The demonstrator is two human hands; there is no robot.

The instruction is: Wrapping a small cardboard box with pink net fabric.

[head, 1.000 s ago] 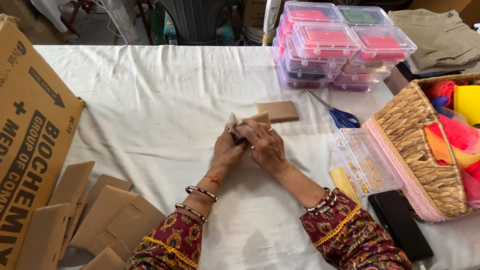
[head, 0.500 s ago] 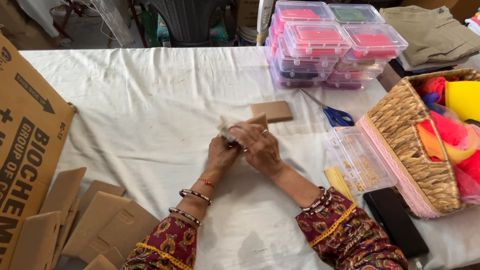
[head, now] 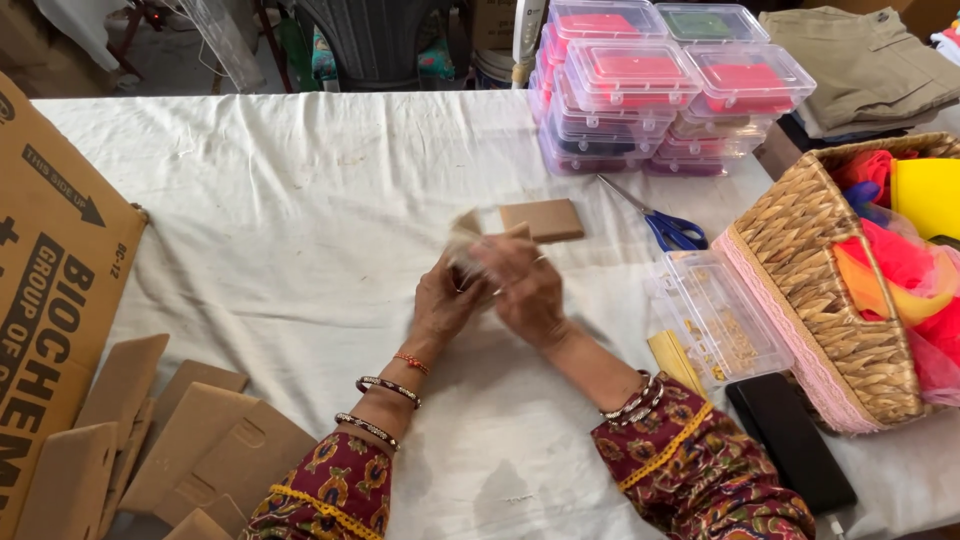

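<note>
Both my hands meet over the middle of the white-clothed table point(head: 300, 200). My left hand point(head: 447, 300) and my right hand point(head: 523, 285) together grip a small brown cardboard piece point(head: 466, 230), blurred by motion, its pale flap sticking up at the fingertips. Just beyond it a flat brown cardboard box point(head: 543, 219) lies on the cloth, apart from my hands. I wear bangles on both wrists and patterned maroon sleeves.
Flat cardboard blanks point(head: 190, 430) pile at the lower left beside a large carton point(head: 50, 290). Blue-handled scissors point(head: 665, 225), a clear compartment box point(head: 722, 320), a black phone point(head: 790, 445), a wicker basket point(head: 830, 290) of bright cloth and stacked clear boxes point(head: 660, 90) stand to the right.
My hands have kept working the small cardboard piece in the same spot; it has turned slightly between my fingers and is now blurred. The view has shifted a little.
</note>
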